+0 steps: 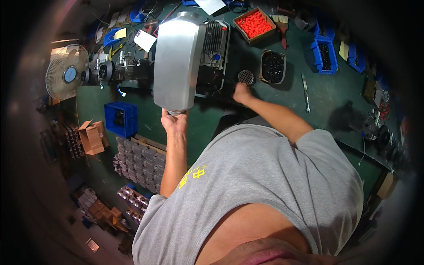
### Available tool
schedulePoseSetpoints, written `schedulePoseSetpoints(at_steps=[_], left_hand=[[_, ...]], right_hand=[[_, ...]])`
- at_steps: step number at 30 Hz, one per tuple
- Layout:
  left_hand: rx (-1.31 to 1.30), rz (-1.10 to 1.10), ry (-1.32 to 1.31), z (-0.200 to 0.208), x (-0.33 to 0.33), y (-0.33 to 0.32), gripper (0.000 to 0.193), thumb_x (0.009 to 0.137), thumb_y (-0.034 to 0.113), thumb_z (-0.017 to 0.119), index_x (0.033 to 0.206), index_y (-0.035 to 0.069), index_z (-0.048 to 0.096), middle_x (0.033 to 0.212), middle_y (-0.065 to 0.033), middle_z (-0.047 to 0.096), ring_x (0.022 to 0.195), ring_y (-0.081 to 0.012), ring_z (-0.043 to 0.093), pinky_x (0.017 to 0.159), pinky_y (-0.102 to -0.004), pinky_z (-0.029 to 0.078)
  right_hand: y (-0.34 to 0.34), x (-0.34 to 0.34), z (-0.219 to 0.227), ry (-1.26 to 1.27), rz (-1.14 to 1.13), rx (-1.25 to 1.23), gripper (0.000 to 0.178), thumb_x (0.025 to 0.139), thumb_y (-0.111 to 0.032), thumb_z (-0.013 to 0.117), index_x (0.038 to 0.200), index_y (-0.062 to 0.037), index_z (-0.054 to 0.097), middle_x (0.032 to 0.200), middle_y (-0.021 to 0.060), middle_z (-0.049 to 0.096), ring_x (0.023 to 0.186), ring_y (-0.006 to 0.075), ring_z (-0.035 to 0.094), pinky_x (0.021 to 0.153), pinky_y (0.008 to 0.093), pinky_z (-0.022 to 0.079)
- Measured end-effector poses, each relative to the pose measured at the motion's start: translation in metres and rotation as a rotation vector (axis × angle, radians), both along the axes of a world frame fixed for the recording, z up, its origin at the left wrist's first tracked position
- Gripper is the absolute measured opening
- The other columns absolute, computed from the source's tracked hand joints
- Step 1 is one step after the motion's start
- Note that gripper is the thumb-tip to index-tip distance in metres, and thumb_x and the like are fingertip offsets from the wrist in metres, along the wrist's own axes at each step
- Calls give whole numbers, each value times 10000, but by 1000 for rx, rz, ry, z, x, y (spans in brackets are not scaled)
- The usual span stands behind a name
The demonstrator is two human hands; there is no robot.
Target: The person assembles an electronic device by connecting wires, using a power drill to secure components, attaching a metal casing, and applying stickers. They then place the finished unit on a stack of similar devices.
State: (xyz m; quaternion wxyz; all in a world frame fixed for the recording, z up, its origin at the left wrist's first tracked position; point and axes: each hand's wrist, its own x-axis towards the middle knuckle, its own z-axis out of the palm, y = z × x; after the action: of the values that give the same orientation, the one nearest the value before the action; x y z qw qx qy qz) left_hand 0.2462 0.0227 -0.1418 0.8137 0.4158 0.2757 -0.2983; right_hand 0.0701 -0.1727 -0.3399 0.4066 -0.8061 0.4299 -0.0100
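Observation:
My left hand [175, 125] grips the lower neck of a long silver metal casing [174, 66], which has a round neck at each end. The casing stands out from the workbench and hides part of what lies behind it. Farther right, my right hand [241, 93] is closed at the near edge of a round black mesh grille [246, 77]; its fingertips are partly hidden. Between the hands, partly behind the casing, sits a finned metal assembly [215, 43] in a dark frame.
A box of red caps [237, 23] and a box of black parts [283, 75] stand beyond my right hand. A wrench [305, 92] and blue bins [314, 46] lie farther right. A fan [55, 84], a blue crate [128, 108] and stacked grey castings [140, 161] are at left.

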Motion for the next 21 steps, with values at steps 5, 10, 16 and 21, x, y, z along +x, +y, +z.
schedulePoseSetpoints(at_steps=[5, 10, 16, 21], left_hand=[[8, -15, 17, 13, -3, -18, 336, 1054, 245, 424, 1334, 110, 552, 1377, -108, 588, 1252, -347, 550, 1006, -540, 431], [26, -22, 7, 8, -7, -18, 370, 1056, 283, 425, 1352, 102, 554, 1390, -88, 594, 1284, -340, 550, 1066, -545, 434], [27, -27, 52, 2, -11, -21, 400, 1063, 307, 401, 1375, 99, 544, 1398, -91, 591, 1282, -333, 554, 1082, -550, 424], [-69, -92, 19, -13, -12, -12, 424, 1074, 343, 376, 1394, 112, 532, 1395, -80, 589, 1274, -327, 560, 1078, -567, 432]], right_hand=[[19, 21, -56, -3, 54, 27, 226, 757, -133, 677, 950, -22, 714, 930, 255, 710, 929, 469, 684, 798, 505, 570], [11, 18, -27, -248, -2, 233, 427, 704, -267, 772, 1054, -33, 701, 1047, 222, 715, 998, 381, 692, 858, 462, 552], [-39, -13, 21, -227, 124, 293, 580, 705, -243, 807, 1213, -3, 659, 1013, 153, 723, 927, 246, 689, 844, 372, 548], [-132, 8, 91, -512, -161, 335, 395, 872, -80, 652, 1251, 26, 626, 1029, 83, 730, 887, 142, 679, 738, 288, 536]])
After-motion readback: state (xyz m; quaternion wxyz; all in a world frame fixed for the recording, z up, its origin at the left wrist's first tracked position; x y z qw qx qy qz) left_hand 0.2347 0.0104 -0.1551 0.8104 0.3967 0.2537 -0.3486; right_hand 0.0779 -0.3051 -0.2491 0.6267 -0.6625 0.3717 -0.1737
